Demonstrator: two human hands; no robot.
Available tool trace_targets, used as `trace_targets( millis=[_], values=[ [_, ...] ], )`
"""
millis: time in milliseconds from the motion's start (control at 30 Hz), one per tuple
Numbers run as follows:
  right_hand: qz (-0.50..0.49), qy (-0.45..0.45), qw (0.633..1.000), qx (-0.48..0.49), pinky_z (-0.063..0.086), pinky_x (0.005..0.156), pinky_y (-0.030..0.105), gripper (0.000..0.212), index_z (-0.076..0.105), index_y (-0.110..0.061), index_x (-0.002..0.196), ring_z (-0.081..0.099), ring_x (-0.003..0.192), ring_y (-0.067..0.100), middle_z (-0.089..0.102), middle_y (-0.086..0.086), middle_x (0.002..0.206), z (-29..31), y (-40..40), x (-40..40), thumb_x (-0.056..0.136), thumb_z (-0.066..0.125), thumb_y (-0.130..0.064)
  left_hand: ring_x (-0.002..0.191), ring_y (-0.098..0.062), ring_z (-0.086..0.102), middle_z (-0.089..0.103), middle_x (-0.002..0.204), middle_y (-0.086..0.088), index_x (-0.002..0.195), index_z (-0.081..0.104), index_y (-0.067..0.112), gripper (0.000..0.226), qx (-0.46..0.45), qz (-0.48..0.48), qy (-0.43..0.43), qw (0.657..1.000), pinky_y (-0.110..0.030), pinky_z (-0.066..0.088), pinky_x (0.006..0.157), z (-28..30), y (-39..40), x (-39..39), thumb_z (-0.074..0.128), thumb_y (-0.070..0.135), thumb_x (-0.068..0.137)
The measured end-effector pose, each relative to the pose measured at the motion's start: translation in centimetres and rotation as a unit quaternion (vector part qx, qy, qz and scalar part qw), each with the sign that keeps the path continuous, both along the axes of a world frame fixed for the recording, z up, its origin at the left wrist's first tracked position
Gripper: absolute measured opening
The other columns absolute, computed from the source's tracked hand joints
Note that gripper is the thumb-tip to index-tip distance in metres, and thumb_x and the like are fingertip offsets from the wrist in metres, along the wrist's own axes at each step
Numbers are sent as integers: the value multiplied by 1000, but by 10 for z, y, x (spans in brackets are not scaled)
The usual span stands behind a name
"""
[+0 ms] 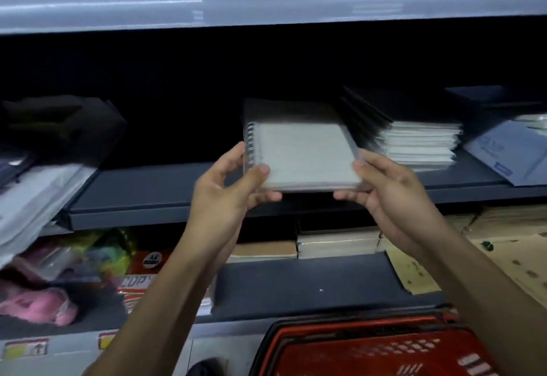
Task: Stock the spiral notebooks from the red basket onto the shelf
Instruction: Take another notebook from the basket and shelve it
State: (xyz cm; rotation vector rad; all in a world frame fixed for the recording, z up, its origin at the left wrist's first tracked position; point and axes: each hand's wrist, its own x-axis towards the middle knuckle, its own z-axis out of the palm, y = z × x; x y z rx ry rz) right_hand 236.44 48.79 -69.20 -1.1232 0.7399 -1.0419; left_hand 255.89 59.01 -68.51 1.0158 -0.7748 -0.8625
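While both hands clamp it, spiral notebook (302,158) hangs level between them: left hand (228,195) curled round coil-side corner, thumb on cover; right hand (393,195) curled round opposite corner, fingers beneath. Notebook sits at front edge of dark shelf (148,195), just left of stacked notebooks (414,141) (plastic wrap looks slippery). Best slide it straight back, coil left, edges squared with stack, thumbs released last. Red basket (370,349) below, contents unclear.
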Motion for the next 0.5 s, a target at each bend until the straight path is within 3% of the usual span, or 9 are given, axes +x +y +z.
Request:
trace_targets(
  millis=[67, 100, 167, 267, 367, 500],
  values=[
    [2, 23, 999, 33, 60, 68, 28, 24, 62, 3, 121, 72, 85, 18, 75, 13, 111, 2, -21, 13, 101, 53, -7, 85, -12, 75, 71, 113, -5, 109, 66, 19, 25, 17, 56, -1, 998, -26, 58, 65, 5, -20, 1, 67, 1, 91],
    [1, 44, 998, 43, 61, 69, 30, 29, 59, 7, 126, 73, 80, 17, 72, 17, 116, 2, -30, 20, 101, 54, -7, 80, -10, 75, 68, 111, -5, 107, 65, 17, 24, 29, 80, -7, 996, -26, 59, 64, 6, -28, 2, 68, 1, 91],
    [-12, 100, 994, 37, 63, 78, 38, 30, 58, 5, 127, 73, 64, 14, 66, 17, 120, 1, -39, 26, 101, 56, -10, 74, -7, 75, 65, 112, -2, 121, 60, 10, 33, 52, 108, -25, 992, -30, 62, 69, 7, -36, 4, 70, 4, 90],
    [-61, 183, 981, -5, 64, 75, 42, 40, 58, -8, 126, 75, 68, 26, 70, 12, 108, -1, -38, 19, 95, 67, -31, 78, -13, 77, 70, 111, 0, 127, 59, 15, 48, 72, 119, -76, 987, -34, 59, 89, -3, -28, 10, 79, 16, 84],
    [-83, 198, 975, -57, 64, 67, 43, 47, 59, -14, 125, 71, 71, 26, 71, 7, 97, -9, -22, 3, 86, 75, -35, 89, -14, 76, 69, 116, -16, 118, 66, 25, 44, 65, 144, -188, 969, -15, 56, 77, -17, -14, 13, 84, 23, 77],
    [-95, 185, 972, -107, 63, 63, 38, 38, 67, -17, 118, 69, 67, 21, 69, 10, 93, -20, -11, 3, 83, 79, -21, 84, -15, 73, 68, 112, -15, 112, 72, 14, 35, 31, 188, -207, 959, -11, 53, 73, -24, -17, 12, 82, 12, 79]
  ],
)
